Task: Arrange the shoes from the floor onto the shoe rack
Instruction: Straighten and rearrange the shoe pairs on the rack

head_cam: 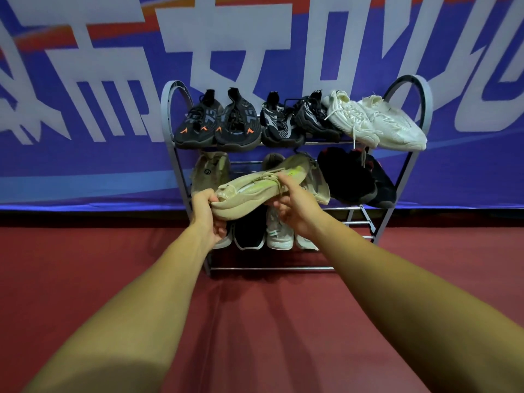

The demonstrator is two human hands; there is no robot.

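A grey metal shoe rack stands against the banner wall. I hold a beige knit sneaker with a yellow-green stripe sideways in front of the middle shelf. My left hand grips its heel end at the left. My right hand holds it at the laces and underside. A matching beige sneaker sits on the middle shelf at the left.
The top shelf carries black-and-orange sneakers, black-and-white sneakers and white sneakers. Black shoes sit at the middle shelf's right. The lower shelf holds a black shoe and white shoes. Red floor lies in front.
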